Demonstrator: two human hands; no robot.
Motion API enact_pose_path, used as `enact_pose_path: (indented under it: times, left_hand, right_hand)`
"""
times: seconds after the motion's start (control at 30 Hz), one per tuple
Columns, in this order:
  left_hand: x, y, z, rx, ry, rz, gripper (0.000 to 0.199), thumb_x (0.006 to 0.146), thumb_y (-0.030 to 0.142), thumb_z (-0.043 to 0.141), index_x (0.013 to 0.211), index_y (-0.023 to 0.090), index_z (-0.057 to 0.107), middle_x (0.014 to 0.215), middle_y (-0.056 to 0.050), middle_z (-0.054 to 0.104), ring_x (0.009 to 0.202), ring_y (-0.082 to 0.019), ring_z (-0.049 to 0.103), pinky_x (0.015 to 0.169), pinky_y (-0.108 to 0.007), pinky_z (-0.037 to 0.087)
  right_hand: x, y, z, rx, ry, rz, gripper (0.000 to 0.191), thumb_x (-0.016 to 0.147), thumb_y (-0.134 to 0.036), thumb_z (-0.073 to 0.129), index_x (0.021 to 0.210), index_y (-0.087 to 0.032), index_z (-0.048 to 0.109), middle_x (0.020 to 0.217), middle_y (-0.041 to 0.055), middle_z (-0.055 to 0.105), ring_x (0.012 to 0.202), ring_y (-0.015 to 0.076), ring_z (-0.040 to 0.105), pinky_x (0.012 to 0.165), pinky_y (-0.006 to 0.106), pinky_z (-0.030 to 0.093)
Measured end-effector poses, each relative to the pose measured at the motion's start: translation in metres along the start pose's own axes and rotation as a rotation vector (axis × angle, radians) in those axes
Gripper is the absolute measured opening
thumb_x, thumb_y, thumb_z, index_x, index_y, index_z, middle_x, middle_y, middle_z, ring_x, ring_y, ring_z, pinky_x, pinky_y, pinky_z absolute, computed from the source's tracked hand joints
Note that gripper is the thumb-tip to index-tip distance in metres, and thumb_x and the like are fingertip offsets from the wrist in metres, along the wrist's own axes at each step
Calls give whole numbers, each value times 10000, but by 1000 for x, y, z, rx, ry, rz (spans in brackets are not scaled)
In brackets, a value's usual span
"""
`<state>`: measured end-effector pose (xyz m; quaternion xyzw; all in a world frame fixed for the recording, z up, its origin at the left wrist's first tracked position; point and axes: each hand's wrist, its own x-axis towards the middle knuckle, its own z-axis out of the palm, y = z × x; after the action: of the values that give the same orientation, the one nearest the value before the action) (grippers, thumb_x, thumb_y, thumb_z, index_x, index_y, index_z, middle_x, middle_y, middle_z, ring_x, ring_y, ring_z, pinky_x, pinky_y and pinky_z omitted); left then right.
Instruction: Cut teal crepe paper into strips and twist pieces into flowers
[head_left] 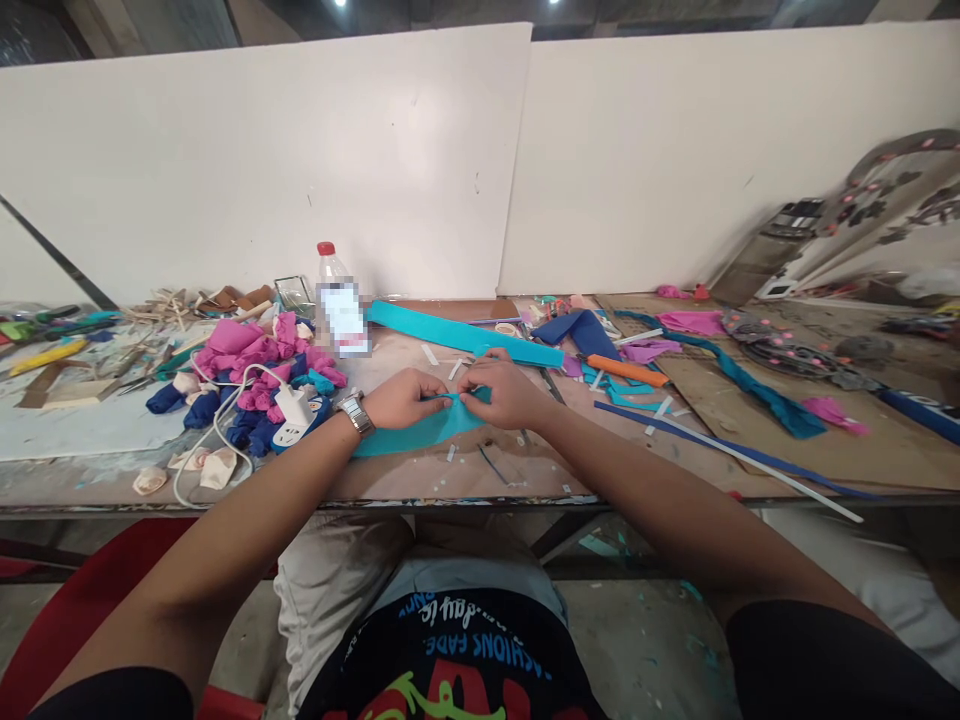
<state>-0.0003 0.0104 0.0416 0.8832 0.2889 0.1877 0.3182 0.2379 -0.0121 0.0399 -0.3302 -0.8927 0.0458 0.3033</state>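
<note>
Both my hands pinch the upper edge of a turquoise strip of fabric or paper (416,432) close to the table's front edge. My left hand (409,400), with a metal watch (355,412) at the wrist, grips it between thumb and fingers. Almost touching it, my right hand (501,392) pinches the same strip a little to the right. The strip gathers slightly between the fingertips, and its left part lies on the table. Just beyond my hands, a longer flat turquoise strip (457,330) runs from the bottle toward the right.
Left of my hands lie a pile of pink and blue crumpled pieces (259,365) and a white plug (295,405) with its cable. A red-capped bottle (326,262) stands behind. To the right are an orange-handled tool (626,370), a white stick (765,465) and cardboard (720,400).
</note>
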Motion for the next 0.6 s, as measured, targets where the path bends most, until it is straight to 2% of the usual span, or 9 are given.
enact_pose_path:
  times: [0.2,0.37,0.6]
  left_hand:
    - [0,0,-4,-41,-45,-40,448,953,539,563,722,157,600,588,47,396,556,-98,298,546,-264,239]
    - [-1,1,-5,-13,-65,-38,426,949,534,573,760,158,636,585,48,391,561,-102,303,555,-265,242]
    - [-1,-2,-5,45,-40,0,331,959,429,549,792,156,636,634,40,461,610,-112,372,597,-265,282]
  right_hand:
    - [1,1,0,7,-5,6,117,860,-223,583,765,-211,651,772,20,737,775,204,635,909,411,305]
    - [0,0,2,82,-41,7,143,920,-261,580,851,-218,698,863,27,786,826,212,676,931,407,345]
    - [-2,4,6,89,-77,-9,90,888,-272,640,901,-225,716,934,21,809,823,214,687,957,407,374]
